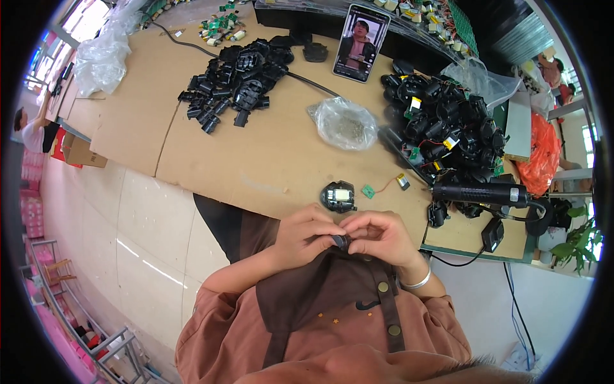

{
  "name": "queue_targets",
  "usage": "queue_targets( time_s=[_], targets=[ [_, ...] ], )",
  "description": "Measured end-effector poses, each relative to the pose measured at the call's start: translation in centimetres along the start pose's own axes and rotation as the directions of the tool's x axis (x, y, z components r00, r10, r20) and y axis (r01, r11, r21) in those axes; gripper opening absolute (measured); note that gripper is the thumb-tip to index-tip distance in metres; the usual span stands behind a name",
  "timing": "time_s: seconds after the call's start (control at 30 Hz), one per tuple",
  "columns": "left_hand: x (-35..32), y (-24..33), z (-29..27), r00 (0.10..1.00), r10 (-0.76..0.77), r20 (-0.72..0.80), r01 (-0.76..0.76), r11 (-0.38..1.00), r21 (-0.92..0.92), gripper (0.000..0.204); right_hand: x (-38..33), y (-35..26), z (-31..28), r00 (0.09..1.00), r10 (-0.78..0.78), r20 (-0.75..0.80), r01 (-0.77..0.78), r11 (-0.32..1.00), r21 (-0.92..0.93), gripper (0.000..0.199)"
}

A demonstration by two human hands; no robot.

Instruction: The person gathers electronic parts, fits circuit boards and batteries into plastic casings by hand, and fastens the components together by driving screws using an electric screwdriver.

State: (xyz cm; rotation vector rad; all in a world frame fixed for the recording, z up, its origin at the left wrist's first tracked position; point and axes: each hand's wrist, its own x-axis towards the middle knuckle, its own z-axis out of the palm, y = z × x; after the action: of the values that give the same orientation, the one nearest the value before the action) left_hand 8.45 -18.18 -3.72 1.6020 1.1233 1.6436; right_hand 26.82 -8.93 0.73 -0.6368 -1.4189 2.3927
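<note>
Close to my body, at the table's front edge, my left hand [308,235] and my right hand [378,235] meet around a small black plastic part [342,242]. Both hands pinch it with thumb and fingers, which cover much of it. Just beyond my fingers lies a round black housing [338,196] with a pale component inside. To its right rest a small green circuit board [368,191] and a small silver-and-yellow battery [403,182], joined by a thin red wire.
Black housings with wires and batteries [441,121] pile up at the right, behind a black electric screwdriver [480,192]. More black parts [240,80] lie at the back left. A clear plastic bag of small bits [347,123] sits mid-table. A phone [361,43] stands upright behind it.
</note>
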Motion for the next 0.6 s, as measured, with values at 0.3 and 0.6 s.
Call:
queue_targets(
  time_s=[0.3,0.6],
  targets=[
    [1.5,-0.1,-1.1,0.998,-0.047,0.028,0.033,0.926,0.375,0.061,0.6,0.3,-0.8,0.855,-0.423,-0.300,0.151,0.756,-0.637,0.023],
    [2.0,-1.2,0.1,0.985,-0.171,0.008,0.127,0.759,0.639,0.067,4.0,2.4,-1.0,0.722,-0.691,0.032,0.168,0.130,-0.977,0.024]
  ],
)
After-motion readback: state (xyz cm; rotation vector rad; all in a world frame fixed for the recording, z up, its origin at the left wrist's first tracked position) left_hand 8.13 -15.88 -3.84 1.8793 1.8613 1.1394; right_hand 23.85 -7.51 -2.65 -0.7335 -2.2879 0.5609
